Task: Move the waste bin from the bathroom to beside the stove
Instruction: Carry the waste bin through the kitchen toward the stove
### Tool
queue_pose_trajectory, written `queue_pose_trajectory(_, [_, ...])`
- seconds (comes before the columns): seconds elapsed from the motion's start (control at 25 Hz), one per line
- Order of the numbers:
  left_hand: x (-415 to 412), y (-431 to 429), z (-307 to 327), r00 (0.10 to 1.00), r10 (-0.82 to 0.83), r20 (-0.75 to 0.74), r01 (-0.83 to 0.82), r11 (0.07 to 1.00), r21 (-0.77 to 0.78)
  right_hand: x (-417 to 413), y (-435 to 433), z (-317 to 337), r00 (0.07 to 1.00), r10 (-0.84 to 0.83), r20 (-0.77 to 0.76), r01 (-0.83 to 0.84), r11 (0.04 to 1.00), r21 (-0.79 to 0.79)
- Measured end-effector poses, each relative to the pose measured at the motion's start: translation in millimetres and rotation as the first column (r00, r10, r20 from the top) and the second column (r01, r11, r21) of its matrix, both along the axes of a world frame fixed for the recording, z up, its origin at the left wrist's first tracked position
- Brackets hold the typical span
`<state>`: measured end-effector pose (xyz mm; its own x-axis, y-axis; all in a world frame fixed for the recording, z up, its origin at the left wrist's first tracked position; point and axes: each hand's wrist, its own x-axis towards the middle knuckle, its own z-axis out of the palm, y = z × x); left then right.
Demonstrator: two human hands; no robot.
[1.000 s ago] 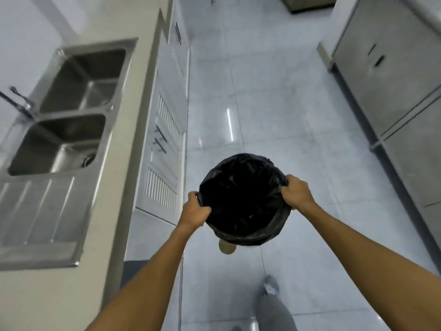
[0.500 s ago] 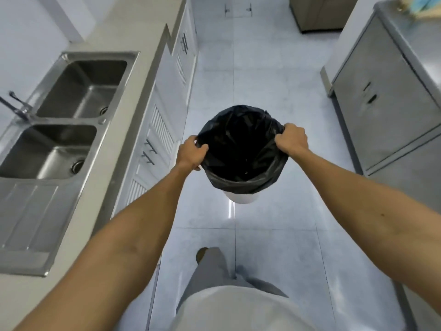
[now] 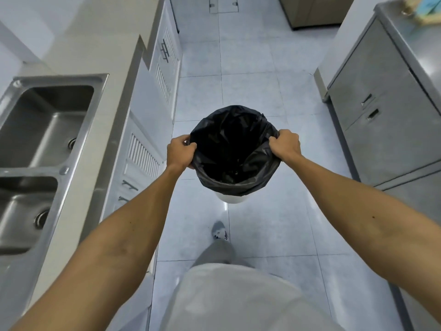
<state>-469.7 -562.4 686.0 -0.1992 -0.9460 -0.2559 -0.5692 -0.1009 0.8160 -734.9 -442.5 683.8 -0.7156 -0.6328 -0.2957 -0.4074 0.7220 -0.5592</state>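
Observation:
The waste bin is a white round bin lined with a black plastic bag folded over its rim. It hangs in the air in front of me above the tiled floor. My left hand grips the rim on the left side, and my right hand grips the rim on the right. Only the white bottom of the bin shows below the bag. No stove is in view.
A counter with a steel double sink runs along the left, with white louvred cabinet doors below. Steel cabinets line the right. A narrow tiled aisle leads ahead to a brown cabinet. My leg and shoe are below.
I have walked forward along the aisle with the bin held in both hands. The sink has slid nearer and lower in view, and my right foot has stepped ahead.

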Motion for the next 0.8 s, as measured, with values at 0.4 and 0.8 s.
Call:
queue_pose_trajectory(0.4, [-152,-196,7,0.998,-0.054,-0.013,0.055,0.998,0.033,-150,-179,2,0.998,-0.045,-0.044,0.046,0.998,0.036])
queue_pose_trajectory(0.8, [-327,-361,1,0.988,0.122,-0.091,-0.127,0.991,-0.045,-323,-385,12,0.999,-0.02,-0.028,0.019,0.999,-0.026])
